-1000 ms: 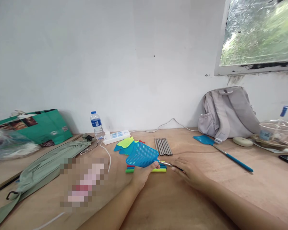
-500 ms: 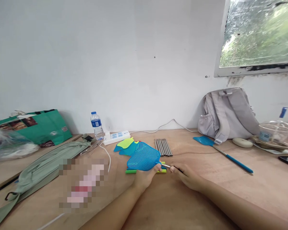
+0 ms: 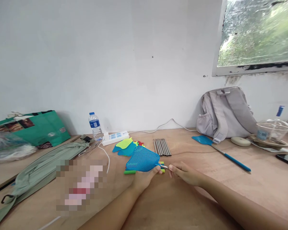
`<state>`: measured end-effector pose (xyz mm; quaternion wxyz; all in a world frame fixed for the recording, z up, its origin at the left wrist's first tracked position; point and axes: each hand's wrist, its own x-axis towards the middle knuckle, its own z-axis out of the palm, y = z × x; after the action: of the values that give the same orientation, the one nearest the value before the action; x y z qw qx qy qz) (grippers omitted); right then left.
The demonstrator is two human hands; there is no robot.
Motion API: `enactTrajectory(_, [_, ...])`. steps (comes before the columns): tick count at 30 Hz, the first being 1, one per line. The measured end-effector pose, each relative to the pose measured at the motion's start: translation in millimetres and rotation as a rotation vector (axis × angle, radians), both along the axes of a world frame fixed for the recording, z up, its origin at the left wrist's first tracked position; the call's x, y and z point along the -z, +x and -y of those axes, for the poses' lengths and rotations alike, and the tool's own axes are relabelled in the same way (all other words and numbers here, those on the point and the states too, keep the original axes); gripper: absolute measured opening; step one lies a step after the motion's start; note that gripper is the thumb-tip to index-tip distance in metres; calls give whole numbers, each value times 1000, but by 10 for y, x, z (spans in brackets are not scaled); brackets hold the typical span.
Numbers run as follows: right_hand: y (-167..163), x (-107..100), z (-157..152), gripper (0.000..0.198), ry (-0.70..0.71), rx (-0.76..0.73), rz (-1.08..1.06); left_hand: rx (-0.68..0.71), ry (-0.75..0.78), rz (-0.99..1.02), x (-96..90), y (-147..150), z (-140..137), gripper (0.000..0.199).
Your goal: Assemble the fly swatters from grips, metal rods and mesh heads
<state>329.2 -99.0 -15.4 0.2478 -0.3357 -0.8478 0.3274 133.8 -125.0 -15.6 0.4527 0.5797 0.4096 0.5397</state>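
Pinching the neck of the blue swatter head (image 3: 142,158), the left hand (image 3: 144,179) is closed; its metal rod (image 3: 165,166) is gripped between the right hand (image 3: 183,172) fingertips, just above the coloured grips (image 3: 131,171).

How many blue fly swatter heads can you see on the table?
3, maybe more hidden. One blue swatter head is held by the left hand. One lies in the pile behind it, under a yellow head. One finished swatter lies by the backpack.
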Motion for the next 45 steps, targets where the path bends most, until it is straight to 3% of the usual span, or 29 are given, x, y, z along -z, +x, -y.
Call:
enactTrajectory(2, [53,-9,-2,50,28,-10,-18,55,-13,-22,8,29,24,17])
enactTrajectory(7, [312,-76,-72,37,-26,-79,-64,405,-21,78,81,127,46,28])
enactTrajectory(11, [569,-121,-178,35,51,-22,-60,289,184,38,54,63,27,29])
enactTrajectory(17, [844,-133,-300,30,320,110,164,175,596,-361,-74,-141,-7,26])
enactTrajectory(21, [765,-145,-258,27,424,122,274,334,694,-636,-114,-138,29,36])
enactTrajectory(25, [565,-126,-174,37,545,178,321,447,692,-671,-123,-82,117,38])
enactTrajectory(29, [465,-47,-158,37,625,294,311,405,659,-648,-53,-70,156,32])
enactTrajectory(32, [454,25,-178,33,635,309,317,411,743,-724,42,-73,147,32])
enactTrajectory(34, [450,66,-194,32,619,313,309,374,892,-769,94,-66,132,33])
enactTrajectory(39, [418,108,-206,33,568,355,231,54,1390,-958,107,-27,133,21])
enactTrajectory(42, [408,97,-198,32,594,321,296,38,1527,-1022,80,-4,171,15])
enactTrajectory(45, [410,70,-197,33,569,337,306,1,1529,-1000,53,4,176,15])
